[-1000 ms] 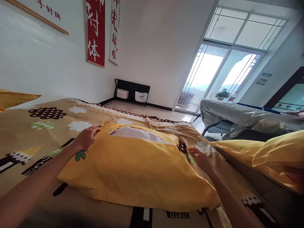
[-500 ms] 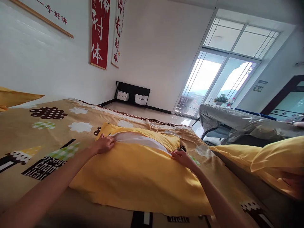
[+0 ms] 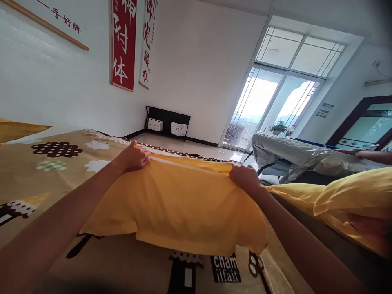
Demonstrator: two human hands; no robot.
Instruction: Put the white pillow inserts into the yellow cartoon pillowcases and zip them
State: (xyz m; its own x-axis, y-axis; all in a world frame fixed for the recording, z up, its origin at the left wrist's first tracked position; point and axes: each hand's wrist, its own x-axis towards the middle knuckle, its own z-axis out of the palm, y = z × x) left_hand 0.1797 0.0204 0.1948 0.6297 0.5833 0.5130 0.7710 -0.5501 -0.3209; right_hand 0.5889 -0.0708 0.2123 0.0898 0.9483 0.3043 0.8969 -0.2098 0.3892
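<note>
left hand: fingers curled tight on far left corner of the yellow pillowcase, grip clamped on the fabric edge.
right hand: fist closed on far right corner of same edge, grip clamped on fabric.
pillowcase position: far edge lifted off the bed, stretched taut between both hands; near edge hangs down and lies on the bedsheet. Thin white strip of the pillow inside shows along the top edge near left hand.
bedsheet: tan, printed with brown and white cloud shapes, black-white text blocks near bottom.
right side: second yellow pillow just beside right forearm, apart from held one.
far right: another person's arm on a grey covered piece.
back: red banner on wall, black rack on floor, glass balcony door.
</note>
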